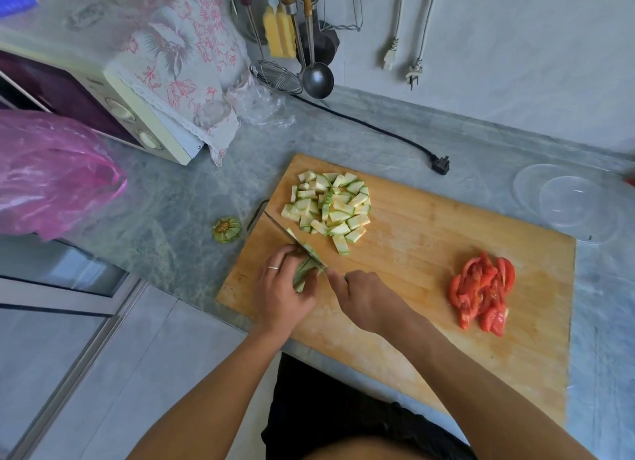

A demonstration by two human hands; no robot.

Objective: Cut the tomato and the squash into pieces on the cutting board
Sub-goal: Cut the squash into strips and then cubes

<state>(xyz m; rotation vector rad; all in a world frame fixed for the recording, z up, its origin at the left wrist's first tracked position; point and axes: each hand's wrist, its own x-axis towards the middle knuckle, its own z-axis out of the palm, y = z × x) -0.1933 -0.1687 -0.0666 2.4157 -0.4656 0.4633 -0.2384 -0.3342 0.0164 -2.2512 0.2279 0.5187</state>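
A wooden cutting board (429,253) lies on the grey counter. A heap of cut squash pieces (330,207) sits at its far left, and red tomato wedges (482,293) lie at its right. My left hand (280,287) holds down the remaining green squash strips (304,274) near the board's left edge, fingers curled over them. My right hand (364,296) grips the handle of a knife (292,237), whose blade runs up-left across the strips, right against my left fingers. The handle is hidden in my fist.
The cut-off squash stem end (226,230) lies on the counter left of the board. A pink plastic bag (51,174) and a microwave (113,112) stand further left. Clear plastic lids (570,201) sit beyond the board's right corner; a black plug (441,165) lies behind it.
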